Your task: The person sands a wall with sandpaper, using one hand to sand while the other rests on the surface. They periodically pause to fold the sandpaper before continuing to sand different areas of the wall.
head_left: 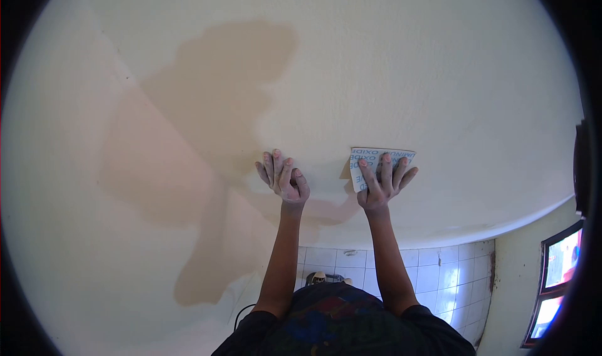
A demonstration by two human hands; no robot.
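In the head view, my right hand (379, 187) lies over a thin, off-white, four-cornered sheet of abrasive paper printed with blue capital letters (375, 162), set against a broad, smooth, cream-painted wall (476, 105). The sheet sits directly under my fingers, so my right hand is plainly the nearer one. Its far edge runs nearly level from left to right, just beyond my fingertips, while its left edge drops towards my thumb side and sticks out past my index finger. That crosswise direction looks like its long axis, though my palm and fingers cover the lower right part and I cannot be sure. My right fingers are spread like a fan across the printed face, pointing away from me; the thumb is partly hidden.

My left hand (287, 182) is well apart from the sheet, off to its left and at roughly the same height. It holds nothing that I can see: its dusty fingers are loosely bent and slightly parted, and I cannot tell whether the tips touch the wall.
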